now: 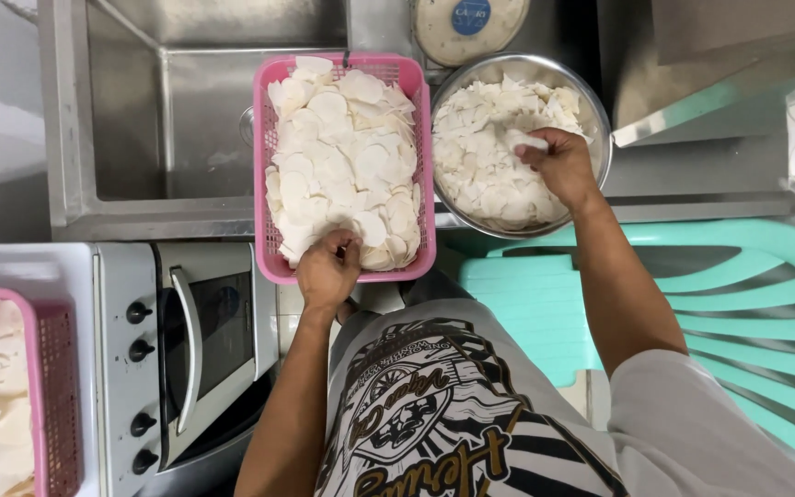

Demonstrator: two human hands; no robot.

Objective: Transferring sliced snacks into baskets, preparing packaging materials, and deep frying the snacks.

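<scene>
A pink plastic basket (262, 166) sits across the sink's front edge, heaped with thin white slices (342, 156). My left hand (328, 269) is at the basket's near edge, fingers curled on the slices there. To the right stands a round metal bowl (597, 120) filled with the same white slices. Over the bowl, my right hand (558, 164) pinches one white slice (530, 142) between its fingers.
A steel sink (140, 120) lies at the left behind the basket. A small oven (190, 350) with black knobs stands at lower left, beside a second pink basket (39, 387) of slices. A mint green plastic chair (738, 304) is at the right. A round lidded container (469, 28) stands behind the bowl.
</scene>
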